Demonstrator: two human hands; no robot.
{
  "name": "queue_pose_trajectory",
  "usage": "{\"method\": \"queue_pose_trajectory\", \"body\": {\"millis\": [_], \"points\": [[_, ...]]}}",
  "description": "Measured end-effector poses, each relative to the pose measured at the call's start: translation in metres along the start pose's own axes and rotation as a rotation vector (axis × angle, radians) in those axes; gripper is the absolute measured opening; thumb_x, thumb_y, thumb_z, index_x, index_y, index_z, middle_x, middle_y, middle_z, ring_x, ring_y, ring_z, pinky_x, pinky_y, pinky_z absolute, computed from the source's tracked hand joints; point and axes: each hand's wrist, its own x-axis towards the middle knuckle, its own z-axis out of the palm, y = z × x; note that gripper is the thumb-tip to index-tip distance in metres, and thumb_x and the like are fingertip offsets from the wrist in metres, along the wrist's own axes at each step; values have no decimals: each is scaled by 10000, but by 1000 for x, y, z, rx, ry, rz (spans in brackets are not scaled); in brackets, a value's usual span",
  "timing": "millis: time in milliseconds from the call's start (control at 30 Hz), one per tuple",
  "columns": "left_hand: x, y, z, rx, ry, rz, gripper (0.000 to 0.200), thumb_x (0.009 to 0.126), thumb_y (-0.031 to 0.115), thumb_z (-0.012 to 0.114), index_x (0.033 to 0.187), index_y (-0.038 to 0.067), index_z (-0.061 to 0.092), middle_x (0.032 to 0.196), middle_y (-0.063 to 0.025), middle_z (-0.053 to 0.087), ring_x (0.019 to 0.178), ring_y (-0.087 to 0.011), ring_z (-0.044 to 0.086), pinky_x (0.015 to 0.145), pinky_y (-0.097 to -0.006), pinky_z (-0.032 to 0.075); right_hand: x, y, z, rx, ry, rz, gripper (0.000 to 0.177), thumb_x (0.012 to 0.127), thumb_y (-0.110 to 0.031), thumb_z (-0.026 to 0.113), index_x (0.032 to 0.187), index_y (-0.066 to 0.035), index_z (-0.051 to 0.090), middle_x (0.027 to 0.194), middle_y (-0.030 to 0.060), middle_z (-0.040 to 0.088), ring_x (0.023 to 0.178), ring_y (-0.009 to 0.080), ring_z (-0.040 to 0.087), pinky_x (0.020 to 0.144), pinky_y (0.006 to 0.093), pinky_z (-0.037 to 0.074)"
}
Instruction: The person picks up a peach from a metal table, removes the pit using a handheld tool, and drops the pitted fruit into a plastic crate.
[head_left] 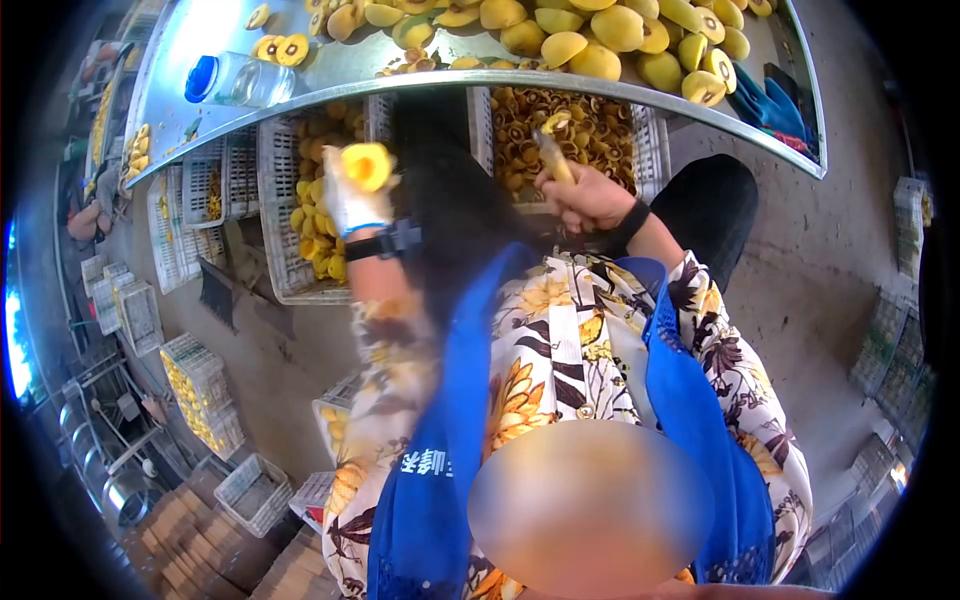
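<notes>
Yellow and cup-shaped, a halved fruit [366, 167] sits at the fingertips of the left hand [352, 203], which wears a white glove, in the upper left of the frame. That hand seems closed on the fruit, though blur hides the separate fingers. The bare right hand [592, 197], right of upper centre, has its fingers wrapped round a slim, pale-handled tool [556, 155]. The tool's long axis runs up the frame, tip leaning slightly left, with a yellow scrap [556, 123] at its end. Fruit and tool stand well apart, nearly level across the frame; the left hand is the one at the fruit.

Below the left hand is a grey plastic crate [277, 235] of yellow fruit pieces; behind the tool, another grey slatted crate [652, 150] holds brownish scraps. A shiny metal tabletop [335, 62] spans the top of the frame, bearing yellow fruit and a clear, blue-capped bottle [243, 80]. More pale crates [255, 495] stand on the grey floor [270, 360] at lower left.
</notes>
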Motion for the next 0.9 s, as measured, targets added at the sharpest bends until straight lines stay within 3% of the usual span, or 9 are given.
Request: {"method": "queue_pose_trajectory", "body": {"millis": [100, 233, 267, 333, 400, 533, 633, 733, 900], "points": [[48, 11, -41, 1184, 376, 526, 519, 773, 512, 595, 1104, 114, 629, 1094, -129, 612, 995, -282, 586, 878, -367, 448, 16, 57, -19, -1209, 379, -559, 359, 847, -275, 608, 1074, -30, 475, 666, 80, 601, 447, 141, 560, 384, 268, 453], [4, 18, 64, 1082, 4, 856, 489, 777, 503, 591, 1115, 150, 624, 1132, -127, 599, 1006, -269, 586, 881, -379, 449, 13, 40, -15, -701, 269, 29, 457, 802, -338, 633, 1048, 30, 520, 744, 154, 599, 602, 238, 578, 544, 332, 467], [-20, 24, 102, 1207, -146, 713, 476, 787, 482, 579, 1139, 164, 606, 1133, -119, 600, 1012, -257, 586, 887, -370, 450, 14, 32, -13, -735, 343, 77, 492, 789, -365, 621, 1064, 33, 525, 870, 207, 600, 752, 311, 589, 660, 380, 473], [-29, 2, 157, 1244, -471, 926, 553, 768, 461, 581, 1222, 148, 541, 1165, -150, 580, 1048, -296, 569, 894, -376, 444, 14, 34, -19, -690, 414, 93, 543, 786, -383, 598, 1067, 73, 514, 956, 268, 605, 916, 390, 589, 786, 433, 467], [-37, -18, 201, 1389, -698, 929, 520, 759, 414, 567, 1222, 180, 538, 1157, -162, 575, 1067, -311, 550, 907, -394, 437, 10, 41, -23, -682, 513, -66, 399, 799, -305, 641, 953, 41, 517, 695, 131, 562, 576, 224, 526, 530, 338, 424], [-18, -33, 231, 1366, -779, 984, 398, 750, 251, 542, 1142, 205, 588, 1034, -159, 617, 984, -304, 591, 860, -390, 475, -15, 28, -23, -482, 581, -190, 294, 815, -239, 650, 915, 10, 530, 601, 52, 549, 447, 131, 513, 421, 276, 408], [-16, -24, 211, 981, -701, 886, 384, 759, 179, 540, 1138, 156, 602, 1047, -137, 639, 894, -256, 630, 777, -345, 513, -23, 4, -14, -611, 765, -411, 283, 829, -201, 635, 990, 5, 526, 660, 49, 566, 479, 120, 526, 429, 268, 409], [-42, 14, 168, 423, -813, 205, 371, 789, 46, 553, 1159, 10, 571, 976, -88, 647, 671, -102, 631, 512, -183, 496, -12, -20, 0, -552, 817, -557, 325, 849, -146, 609, 1103, 4, 474, 709, 53, 579, 485, 109, 521, 425, 254, 406], [-85, 13, 135, 226, -872, 182, 330, 876, 151, 562, 1159, -18, 566, 1004, -61, 626, 892, -107, 578, 779, -233, 472, 8, -49, 15, -77, 552, -624, 374, 885, -84, 555, 1203, -1, 377, 726, 60, 578, 462, 87, 483, 406, 223, 395]]}}
